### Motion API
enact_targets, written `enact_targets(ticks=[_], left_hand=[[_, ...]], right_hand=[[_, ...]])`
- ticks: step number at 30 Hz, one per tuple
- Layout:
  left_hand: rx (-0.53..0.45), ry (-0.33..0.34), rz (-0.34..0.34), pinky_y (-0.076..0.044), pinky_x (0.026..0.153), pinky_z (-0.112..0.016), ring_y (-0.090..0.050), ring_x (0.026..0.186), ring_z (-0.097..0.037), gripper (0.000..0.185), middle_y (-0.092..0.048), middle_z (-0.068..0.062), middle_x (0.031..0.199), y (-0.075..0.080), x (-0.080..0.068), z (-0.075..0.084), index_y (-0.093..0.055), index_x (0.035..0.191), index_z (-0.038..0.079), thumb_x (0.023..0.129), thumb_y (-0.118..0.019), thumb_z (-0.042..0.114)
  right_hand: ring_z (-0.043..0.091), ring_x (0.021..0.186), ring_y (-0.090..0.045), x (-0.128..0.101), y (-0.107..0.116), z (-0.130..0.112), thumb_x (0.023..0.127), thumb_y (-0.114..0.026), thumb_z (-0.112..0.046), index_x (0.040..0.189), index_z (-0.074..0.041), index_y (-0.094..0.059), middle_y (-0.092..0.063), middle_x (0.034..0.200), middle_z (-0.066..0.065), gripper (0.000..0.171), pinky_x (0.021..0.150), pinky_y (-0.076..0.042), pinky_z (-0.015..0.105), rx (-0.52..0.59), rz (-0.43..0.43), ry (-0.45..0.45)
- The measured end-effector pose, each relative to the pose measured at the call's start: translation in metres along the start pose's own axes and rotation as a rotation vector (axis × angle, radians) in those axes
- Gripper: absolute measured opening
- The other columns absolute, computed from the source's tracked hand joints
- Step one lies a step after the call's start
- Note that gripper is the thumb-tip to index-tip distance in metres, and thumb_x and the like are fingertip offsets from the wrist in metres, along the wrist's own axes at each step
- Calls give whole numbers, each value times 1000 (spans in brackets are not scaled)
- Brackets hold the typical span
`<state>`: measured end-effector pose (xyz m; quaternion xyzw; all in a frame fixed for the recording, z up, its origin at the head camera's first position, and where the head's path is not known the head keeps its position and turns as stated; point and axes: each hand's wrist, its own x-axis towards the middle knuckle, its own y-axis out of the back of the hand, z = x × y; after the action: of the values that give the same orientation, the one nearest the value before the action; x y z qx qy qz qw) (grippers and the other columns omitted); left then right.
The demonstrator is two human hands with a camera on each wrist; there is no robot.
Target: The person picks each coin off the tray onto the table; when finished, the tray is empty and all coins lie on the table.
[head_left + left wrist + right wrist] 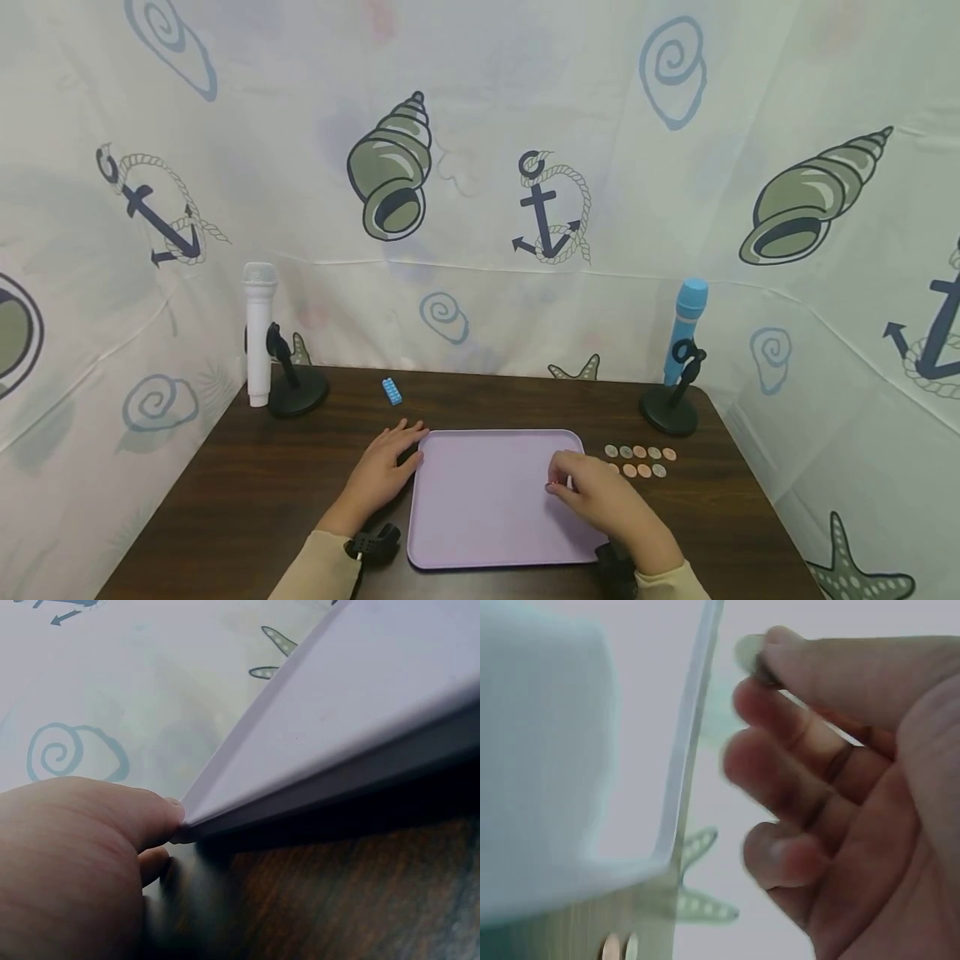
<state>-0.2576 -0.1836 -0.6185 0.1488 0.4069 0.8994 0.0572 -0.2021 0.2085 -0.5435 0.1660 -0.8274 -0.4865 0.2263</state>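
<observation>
A lilac rectangular tray (487, 517) lies on the dark wooden table, and its surface shows no items. My left hand (382, 471) is at the tray's far left corner, fingers loosely extended; its thumb (154, 814) touches the rim in the left wrist view. Above the tray's right side, my right hand (592, 492) pinches a small coin (748, 652) between thumb and index finger, while the other fingers curl loosely. Just right of the tray, several silver and copper coins (640, 452) lie in two rows, partly hidden by the right hand.
A blue toy brick (392, 391) lies beyond the tray. At the back left are a white microphone (259, 333) and a black stand (298, 392); at the back right, a blue microphone (686, 321) and another black stand (669, 410). A patterned cloth (480, 317) hangs behind the table.
</observation>
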Motion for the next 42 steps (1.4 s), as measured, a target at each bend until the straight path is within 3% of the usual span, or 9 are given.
enact_targets(ticks=[8,11,16,18,21,25,27,34,42], left_hand=[[-7,-19,-28,-20,137,-63,-37,165,-36,48,-55,-9,166,-5,5,3,-63,155,15,108,-68,26],[-8,-16,-26,-21,138,-62,-37,165,-35,48,-56,-8,166,-7,6,2,-63,154,16,108,-69,26],[4,-25,-23,-22,138,-61,-38,164,-33,48,-56,-6,166,-8,7,0,-64,154,17,108,-69,27],[6,-31,-19,-23,137,-61,-39,164,-34,47,-57,-6,165,-9,6,-1,-64,154,17,108,-69,26],[6,-39,-12,-24,136,-63,-39,163,-35,46,-57,-7,165,-8,5,0,-64,153,16,108,-69,26],[6,-39,12,-25,135,-66,-41,162,-38,46,-59,-9,163,-4,3,0,-66,152,15,107,-70,24],[6,-33,21,-25,135,-66,-41,162,-38,46,-59,-10,163,-2,2,0,-67,151,15,107,-71,24],[2,-19,1,-22,137,-63,-38,164,-36,46,-57,-9,165,2,2,-1,-65,153,17,108,-69,26],[-7,-13,6,-23,136,-64,-39,164,-36,47,-57,-9,165,-1,-1,-4,-64,154,17,108,-70,26]], right_hand=[[2,67,-57,-28,19,55,96,-84,-11,105,-27,-72,-75,84,-5,22,57,-51,21,152,236,-173],[4,69,-56,-43,23,73,95,-84,-8,104,-26,-74,-75,83,-8,22,66,-45,22,127,334,-228],[5,69,-56,-73,29,94,97,-83,-15,105,-20,-79,-76,85,-5,10,63,-46,24,131,445,-395],[6,67,-58,-84,30,101,100,-82,-19,109,-14,-80,-77,89,2,11,57,-49,24,198,466,-463],[10,67,-62,-94,31,111,103,-79,-25,118,-6,-77,-79,93,6,24,57,-53,25,357,489,-581],[12,65,-64,-100,29,124,102,-79,-28,126,-1,-70,-78,93,-3,37,52,-53,27,605,508,-695],[12,65,-63,-101,27,130,102,-80,-29,126,-2,-69,-77,91,-7,37,49,-51,27,674,522,-751],[11,67,-65,-107,27,142,101,-81,-28,121,-3,-73,-74,86,-9,33,52,-55,27,576,612,-906],[11,66,-67,-107,25,148,104,-77,-23,125,-1,-76,-77,86,-6,31,52,-57,30,495,519,-908]])
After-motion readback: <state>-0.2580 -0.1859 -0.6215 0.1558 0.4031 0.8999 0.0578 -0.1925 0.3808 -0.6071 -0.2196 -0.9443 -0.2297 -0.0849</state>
